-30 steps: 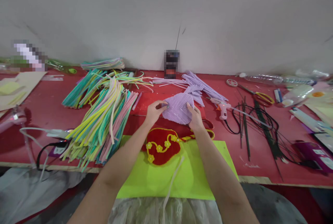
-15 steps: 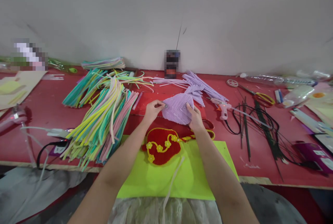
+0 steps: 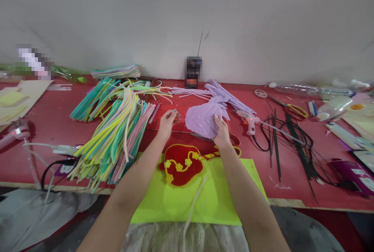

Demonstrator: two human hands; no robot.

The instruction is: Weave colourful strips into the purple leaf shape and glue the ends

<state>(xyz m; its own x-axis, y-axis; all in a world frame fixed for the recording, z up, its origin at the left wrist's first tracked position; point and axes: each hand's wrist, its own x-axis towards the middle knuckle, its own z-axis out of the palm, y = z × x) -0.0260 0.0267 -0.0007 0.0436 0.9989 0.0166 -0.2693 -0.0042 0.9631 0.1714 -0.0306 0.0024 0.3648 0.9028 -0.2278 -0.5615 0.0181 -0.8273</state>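
Right hand (image 3: 222,130): gripping purple ribbed piece (image 3: 203,120) by its edge. Left hand (image 3: 167,122): fingers curled, contents unclear, apart from piece. Nearer than both: red yellow-flowered ornament (image 3: 188,174).

Lilac piece (image 3: 201,121) — ridged, matt; bottle (image 3: 299,89) — glossy.

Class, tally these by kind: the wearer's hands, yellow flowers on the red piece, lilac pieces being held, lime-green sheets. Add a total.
Hands (left hand, right hand): 2
Yellow flowers on the red piece: 5
Held lilac piece: 1
Lime-green sheet: 1
Total: 9
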